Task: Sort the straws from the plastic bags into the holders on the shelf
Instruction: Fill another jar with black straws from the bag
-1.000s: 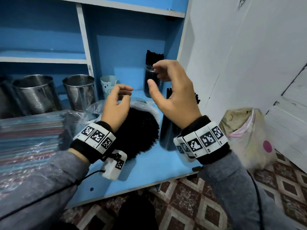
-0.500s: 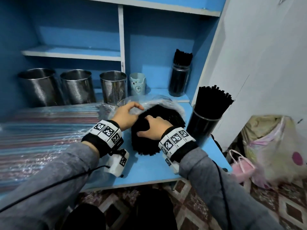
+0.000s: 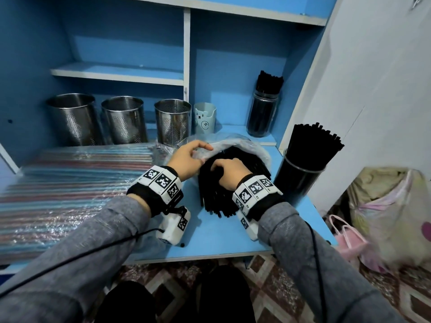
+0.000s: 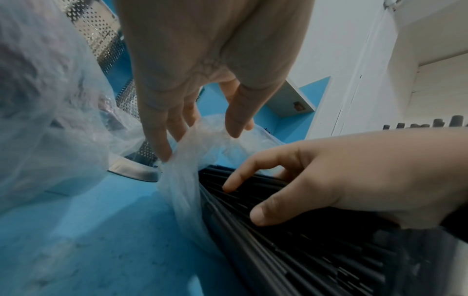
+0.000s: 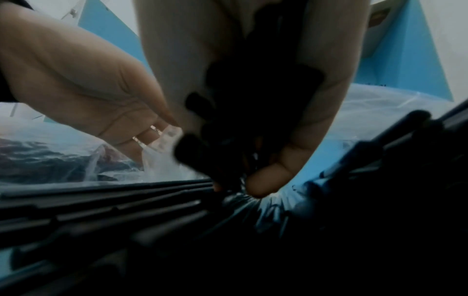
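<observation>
Shelf (image 3: pixel 221 231): blue board carrying everything; three perforated steel holders (image 3: pixel 126 122) are standing in a row along its back edge, a small bear-face cup (image 3: pixel 205 117) just right of them.
Striped straws (image 3: pixel 70 183): one wrapped pack is lying across the left half.
Black straws (image 3: pixel 217 201): one loose bundle is lying in a clear plastic bag (image 3: pixel 242 145) near the front right corner; two dark holders are already carrying more, one (image 3: pixel 298 180) at the right edge, one jar (image 3: pixel 263 117) at the back right.
Left hand (image 3: pixel 186 159): fingers are pinching the bag's edge; the left wrist view is showing the film gathered between fingertips (image 4: pixel 162 148), which the head view is hiding.
Right hand (image 3: pixel 228 171): fingers are curling round a clump of black straws; only the right wrist view is showing straw ends inside the palm (image 5: pixel 253 112).
Change: a second ago both hands were raised off the bundle; half a second ago they were already reaching it.
</observation>
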`<act>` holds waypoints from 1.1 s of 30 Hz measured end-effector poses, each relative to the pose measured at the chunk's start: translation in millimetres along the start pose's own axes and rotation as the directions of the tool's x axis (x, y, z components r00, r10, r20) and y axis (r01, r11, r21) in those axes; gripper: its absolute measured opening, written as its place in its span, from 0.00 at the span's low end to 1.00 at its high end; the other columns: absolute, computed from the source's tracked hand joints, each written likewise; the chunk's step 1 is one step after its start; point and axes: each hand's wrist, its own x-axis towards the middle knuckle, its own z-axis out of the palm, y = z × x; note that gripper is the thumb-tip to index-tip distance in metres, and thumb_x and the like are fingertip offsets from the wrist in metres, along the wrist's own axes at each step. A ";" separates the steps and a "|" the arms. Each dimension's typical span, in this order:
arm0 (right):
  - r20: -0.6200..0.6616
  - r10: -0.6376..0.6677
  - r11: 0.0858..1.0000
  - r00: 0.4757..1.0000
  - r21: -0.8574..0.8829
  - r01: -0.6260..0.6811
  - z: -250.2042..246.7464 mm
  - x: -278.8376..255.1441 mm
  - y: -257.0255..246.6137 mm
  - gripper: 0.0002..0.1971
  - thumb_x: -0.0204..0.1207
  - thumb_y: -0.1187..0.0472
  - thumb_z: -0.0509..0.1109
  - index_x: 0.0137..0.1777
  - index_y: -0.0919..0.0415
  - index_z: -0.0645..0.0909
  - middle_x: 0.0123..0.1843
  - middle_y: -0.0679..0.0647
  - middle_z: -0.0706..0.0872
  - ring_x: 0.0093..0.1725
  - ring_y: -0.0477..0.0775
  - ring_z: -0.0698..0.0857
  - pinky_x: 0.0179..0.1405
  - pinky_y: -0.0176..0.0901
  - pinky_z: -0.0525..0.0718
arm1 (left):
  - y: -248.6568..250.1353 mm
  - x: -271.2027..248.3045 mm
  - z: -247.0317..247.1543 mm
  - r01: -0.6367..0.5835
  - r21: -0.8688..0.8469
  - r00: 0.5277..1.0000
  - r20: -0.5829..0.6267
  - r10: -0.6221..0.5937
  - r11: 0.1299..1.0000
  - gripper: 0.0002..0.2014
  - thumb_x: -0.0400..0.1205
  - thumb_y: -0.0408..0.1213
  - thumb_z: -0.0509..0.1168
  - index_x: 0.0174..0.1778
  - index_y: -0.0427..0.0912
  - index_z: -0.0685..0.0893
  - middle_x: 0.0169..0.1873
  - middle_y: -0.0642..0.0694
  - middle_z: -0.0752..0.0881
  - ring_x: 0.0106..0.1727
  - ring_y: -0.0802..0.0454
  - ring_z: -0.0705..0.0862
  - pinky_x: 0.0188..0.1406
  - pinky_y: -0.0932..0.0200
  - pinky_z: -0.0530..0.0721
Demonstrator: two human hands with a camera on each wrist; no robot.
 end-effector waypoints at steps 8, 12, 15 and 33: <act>-0.091 -0.018 0.991 0.996 0.133 0.030 -14.2 -0.2 11.5 0.19 0.76 0.73 0.67 0.59 0.51 0.86 0.62 0.54 0.86 0.57 0.52 0.83 0.53 0.34 0.74 | 5.1 -2.0 0.0 0.007 0.006 1.000 -0.004 -0.007 1.000 0.18 0.81 0.18 0.61 0.56 0.45 0.85 0.68 0.45 0.81 0.38 0.61 0.76 0.32 0.79 0.76; -0.087 -0.021 0.980 0.996 0.194 0.037 -17.0 -4.5 13.7 0.19 0.75 0.75 0.64 0.53 0.52 0.87 0.57 0.55 0.86 0.37 0.49 0.81 0.37 0.35 0.78 | 8.2 -3.9 -0.2 0.009 0.013 1.000 -0.001 -0.009 1.000 0.18 0.81 0.19 0.61 0.58 0.44 0.85 0.67 0.44 0.82 0.38 0.61 0.75 0.31 0.80 0.75; -0.052 -0.023 0.972 0.998 0.232 0.034 -21.3 -11.2 18.5 0.19 0.74 0.76 0.64 0.53 0.53 0.87 0.55 0.55 0.86 0.35 0.51 0.85 0.29 0.34 0.83 | 9.7 -6.5 -0.3 0.010 0.038 1.000 -0.014 -0.009 0.999 0.18 0.81 0.21 0.62 0.59 0.46 0.85 0.67 0.34 0.81 0.32 0.65 0.75 0.28 0.78 0.74; 0.239 -0.168 0.979 0.957 -0.077 0.191 -108.3 -139.6 32.2 0.22 0.74 0.64 0.70 0.58 0.34 0.83 0.51 0.51 0.89 0.44 0.53 0.89 0.48 0.46 0.88 | 65.3 -24.0 69.5 -0.663 0.419 0.729 0.549 0.408 0.620 0.25 0.68 0.49 0.78 0.59 0.48 0.83 0.55 0.53 0.88 0.61 0.50 0.84 0.68 0.48 0.75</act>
